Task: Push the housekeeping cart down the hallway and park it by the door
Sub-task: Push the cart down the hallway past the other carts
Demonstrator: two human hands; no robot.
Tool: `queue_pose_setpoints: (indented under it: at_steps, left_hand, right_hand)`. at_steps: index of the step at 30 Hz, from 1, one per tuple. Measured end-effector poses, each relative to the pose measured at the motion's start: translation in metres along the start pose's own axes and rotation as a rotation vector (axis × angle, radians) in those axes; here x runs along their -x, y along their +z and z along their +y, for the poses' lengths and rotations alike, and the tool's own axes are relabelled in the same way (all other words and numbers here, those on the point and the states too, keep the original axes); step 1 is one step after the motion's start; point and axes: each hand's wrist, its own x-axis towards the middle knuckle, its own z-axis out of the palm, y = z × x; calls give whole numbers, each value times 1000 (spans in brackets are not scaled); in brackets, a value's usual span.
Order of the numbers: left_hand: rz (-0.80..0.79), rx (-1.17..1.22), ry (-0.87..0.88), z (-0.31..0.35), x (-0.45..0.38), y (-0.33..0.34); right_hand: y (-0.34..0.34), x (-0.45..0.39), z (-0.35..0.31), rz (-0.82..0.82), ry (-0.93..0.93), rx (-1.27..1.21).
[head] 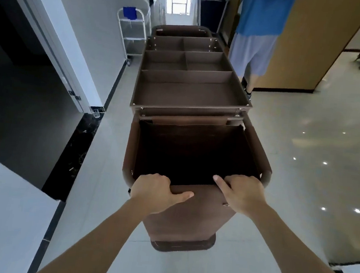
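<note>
A pale, glossy tiled hallway floor (112, 152) reflects small ceiling lights on its right side. A brown housekeeping cart (192, 89) stands on it, centred (top trays bare). Farther along the left wall stands a white wire trolley (132, 36). A person in blue (257, 34) stands right of the cart.

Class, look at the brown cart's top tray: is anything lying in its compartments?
No. Every compartment of the top tray on the housekeeping cart shows only its bare brown floor and dividers.
</note>
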Motion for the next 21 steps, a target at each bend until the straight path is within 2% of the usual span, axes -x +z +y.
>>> queue_pose_setpoints:
  at_steps: [10,21]
  left_hand:
    - [3,13,2,-39,-133,9]
    - [24,-21,-24,-78,-314,10]
  right_hand:
    - [21,-142,3,13,108,21]
    - [32,-329,15,67,50,-23]
